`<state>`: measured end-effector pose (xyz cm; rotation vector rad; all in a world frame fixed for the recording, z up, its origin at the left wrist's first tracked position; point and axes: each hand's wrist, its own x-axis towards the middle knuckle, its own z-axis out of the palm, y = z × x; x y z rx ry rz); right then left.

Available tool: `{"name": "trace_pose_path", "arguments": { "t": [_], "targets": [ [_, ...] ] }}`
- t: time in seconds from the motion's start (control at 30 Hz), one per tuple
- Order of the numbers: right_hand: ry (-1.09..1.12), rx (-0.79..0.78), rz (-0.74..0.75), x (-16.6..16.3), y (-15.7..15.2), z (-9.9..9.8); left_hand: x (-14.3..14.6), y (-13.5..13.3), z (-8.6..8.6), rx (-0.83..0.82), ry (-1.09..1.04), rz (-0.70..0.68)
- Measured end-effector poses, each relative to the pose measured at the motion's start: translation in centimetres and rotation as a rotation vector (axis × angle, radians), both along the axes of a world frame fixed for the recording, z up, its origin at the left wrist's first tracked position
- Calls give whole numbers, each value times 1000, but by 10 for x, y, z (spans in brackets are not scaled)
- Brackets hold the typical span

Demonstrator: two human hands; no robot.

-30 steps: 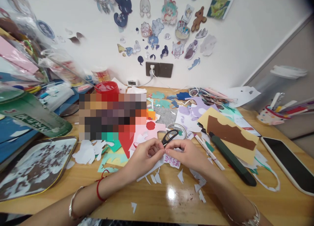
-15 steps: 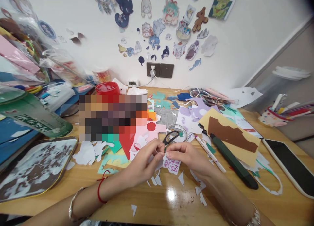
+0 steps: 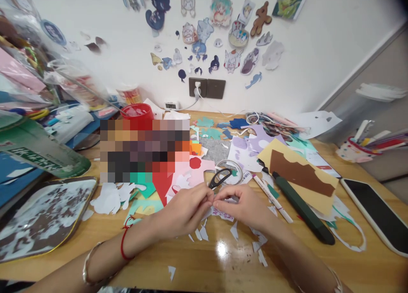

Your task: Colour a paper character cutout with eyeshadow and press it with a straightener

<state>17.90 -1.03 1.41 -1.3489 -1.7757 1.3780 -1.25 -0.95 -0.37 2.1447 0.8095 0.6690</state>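
My left hand (image 3: 188, 209) and my right hand (image 3: 242, 204) meet fingertip to fingertip above the desk. Both are closed in a pinch, and whatever sits between the fingers is too small to make out. Just under them shows a white paper piece with purple handwriting (image 3: 223, 215), partly covered by my right hand. Black-handled scissors (image 3: 219, 178) lie right behind my fingertips, their blades hidden. Beyond the scissors is a roll of clear tape (image 3: 239, 174). White paper scraps (image 3: 234, 231) are scattered on the wood below my hands.
Pink paper (image 3: 204, 170) and coloured offcuts lie behind my left hand. To the right are a marker (image 3: 274, 199), a dark green cutter-like tool (image 3: 304, 210), brown-and-yellow paper (image 3: 298, 174) and a phone (image 3: 376, 212). A tray (image 3: 44, 216) and green bottle (image 3: 47, 146) stand left.
My hands have shifted slightly and now cover more of the paper with purple writing. The fingertips stay pinched together. The whole view has moved a little.
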Motion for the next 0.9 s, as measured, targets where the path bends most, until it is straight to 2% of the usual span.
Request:
{"name": "trace_pose_path", "arguments": {
  "t": [0.13, 0.37, 0.57, 0.9],
  "targets": [
    [110, -57, 1, -1, -3, 0, 1, -4, 1, 16, -28, -16],
    [322, -251, -29, -6, -5, 0, 4, -6, 0, -2, -100, 3],
    [323, -245, -91, -4, -4, -2, 1, -2, -2, -45, -140, 90],
    [239, -271, -138, -12, -6, 7, 4, -3, -6, -8, -141, 74]
  ]
}}
